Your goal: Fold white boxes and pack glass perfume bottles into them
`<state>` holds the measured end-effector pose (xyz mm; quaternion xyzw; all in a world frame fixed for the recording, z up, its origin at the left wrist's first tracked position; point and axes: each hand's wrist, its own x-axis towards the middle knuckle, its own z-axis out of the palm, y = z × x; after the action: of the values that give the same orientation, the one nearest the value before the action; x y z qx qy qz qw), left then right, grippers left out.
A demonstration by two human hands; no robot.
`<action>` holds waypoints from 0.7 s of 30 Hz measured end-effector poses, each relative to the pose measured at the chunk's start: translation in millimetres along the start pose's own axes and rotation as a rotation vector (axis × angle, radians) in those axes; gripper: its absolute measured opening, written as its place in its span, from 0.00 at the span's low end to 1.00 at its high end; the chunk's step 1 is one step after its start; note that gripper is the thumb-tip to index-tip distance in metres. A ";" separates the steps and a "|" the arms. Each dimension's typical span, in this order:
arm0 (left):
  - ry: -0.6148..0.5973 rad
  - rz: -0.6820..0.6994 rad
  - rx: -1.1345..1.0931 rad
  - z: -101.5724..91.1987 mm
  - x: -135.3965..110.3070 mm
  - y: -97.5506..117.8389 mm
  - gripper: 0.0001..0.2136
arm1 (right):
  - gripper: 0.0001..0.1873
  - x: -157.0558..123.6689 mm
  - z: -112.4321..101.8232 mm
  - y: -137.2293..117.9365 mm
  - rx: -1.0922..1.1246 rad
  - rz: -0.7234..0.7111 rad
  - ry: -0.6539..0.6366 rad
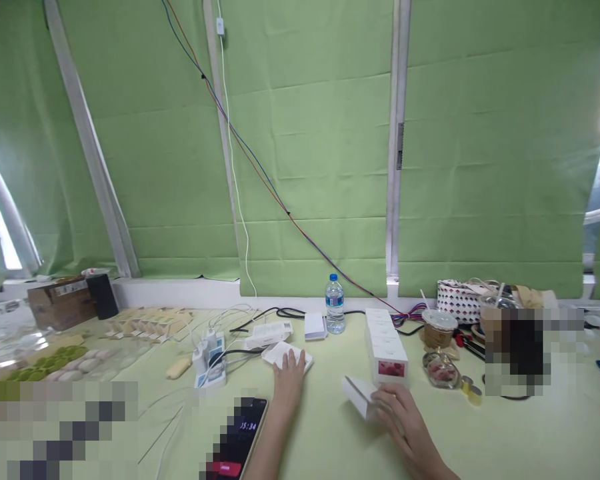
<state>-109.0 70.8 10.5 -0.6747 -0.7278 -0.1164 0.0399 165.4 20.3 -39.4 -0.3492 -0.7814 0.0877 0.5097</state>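
My left hand (289, 383) lies with its fingers stretched over a stack of flat white paper pieces (273, 356) on the table. In my right hand (405, 423) is a folded white paper box (359, 395), held tilted between thumb and fingers; its inner side is partly hidden. Just behind that hand stands a row of small white boxes (386, 341), the front one showing a pink-red picture. A phone (245, 430) with a lit screen lies beside my left forearm.
Behind the hands are a water bottle (335, 307) and a white card stack (315, 326). A power strip (211, 367) with cables stands left. On the right are a drink cup (439, 328), a clear container (441, 370) and yellow tape rolls (474, 395).
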 end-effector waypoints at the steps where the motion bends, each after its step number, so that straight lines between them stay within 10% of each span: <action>1: -0.026 0.026 0.011 -1.2 -2.8 4.2 0.23 | 0.13 0.0 -1.9 -1.9 0.007 -0.021 0.010; 9: -0.128 0.386 -0.073 -24.4 -11.6 27.8 0.41 | 0.17 12.4 -22.5 -6.4 -0.026 0.007 0.025; 15: -0.221 0.333 -0.284 -13.4 -15.6 13.4 0.49 | 0.17 18.8 -32.4 -13.0 0.046 0.030 -0.361; 21: -0.133 0.174 -0.475 -12.4 -17.2 21.3 0.46 | 0.39 16.4 -33.7 -21.3 0.074 0.015 -0.655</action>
<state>-87.6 52.6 21.2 -0.7315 -0.6201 -0.2356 -0.1575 180.8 7.6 -1.2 -0.2893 -0.8975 0.2274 0.2429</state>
